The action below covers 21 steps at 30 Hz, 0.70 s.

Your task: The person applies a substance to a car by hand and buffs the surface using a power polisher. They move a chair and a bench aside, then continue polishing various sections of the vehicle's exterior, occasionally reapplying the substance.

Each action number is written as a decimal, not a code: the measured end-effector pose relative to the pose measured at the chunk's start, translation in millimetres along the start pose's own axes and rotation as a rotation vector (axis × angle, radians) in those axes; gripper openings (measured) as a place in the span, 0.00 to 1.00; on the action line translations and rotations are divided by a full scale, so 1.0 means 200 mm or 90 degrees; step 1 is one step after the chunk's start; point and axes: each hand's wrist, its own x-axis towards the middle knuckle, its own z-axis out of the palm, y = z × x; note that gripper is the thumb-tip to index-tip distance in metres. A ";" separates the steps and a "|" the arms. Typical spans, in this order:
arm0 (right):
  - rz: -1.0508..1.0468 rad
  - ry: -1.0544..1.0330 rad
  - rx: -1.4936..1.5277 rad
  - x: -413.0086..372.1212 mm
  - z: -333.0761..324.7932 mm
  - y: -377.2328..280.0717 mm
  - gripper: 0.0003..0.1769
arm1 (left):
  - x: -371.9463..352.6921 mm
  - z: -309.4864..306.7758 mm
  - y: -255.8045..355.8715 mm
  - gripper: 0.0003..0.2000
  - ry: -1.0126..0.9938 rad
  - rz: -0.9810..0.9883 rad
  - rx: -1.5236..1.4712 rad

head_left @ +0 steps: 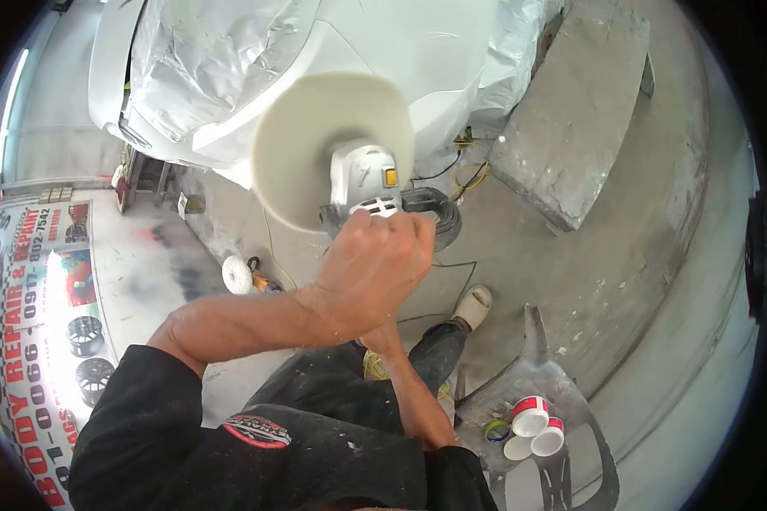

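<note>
A polisher (363, 175) with a white and black body and a yellow button is held out in front of me. My left hand (375, 260) is closed around it, knuckles up, just behind the vented part. The polisher's large round cream pad (294, 140) is blurred and overlaps the front of a white car (400, 51). From below comes my right forearm (392, 341), reaching up under the left wrist. My right hand is hidden behind the left hand and wrist, so its fingers do not show.
Silver plastic sheeting (222, 60) covers parts of the car. A dusty grey panel (575, 111) stands at the right, near cords (469, 176) on the floor. A chair (486, 409) at lower right bears several white tubs (530, 417) and tape (497, 431). A printed banner (30, 341) is at left.
</note>
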 end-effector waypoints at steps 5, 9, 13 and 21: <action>-0.007 0.084 0.127 0.04 -0.02 -0.01 0.33 | 0.18 -0.06 0.00 0.09 0.011 0.075 0.012; 0.155 -0.013 0.128 0.04 -0.07 -0.17 0.23 | 0.20 -0.15 -0.18 0.14 -0.023 0.177 -0.190; 0.070 0.072 0.130 0.02 0.06 -0.15 0.18 | 0.11 -0.02 -0.32 0.19 0.112 0.243 -0.426; 0.180 0.010 0.240 -0.11 0.22 0.09 0.28 | 0.07 0.42 -0.22 0.19 0.220 0.306 -0.499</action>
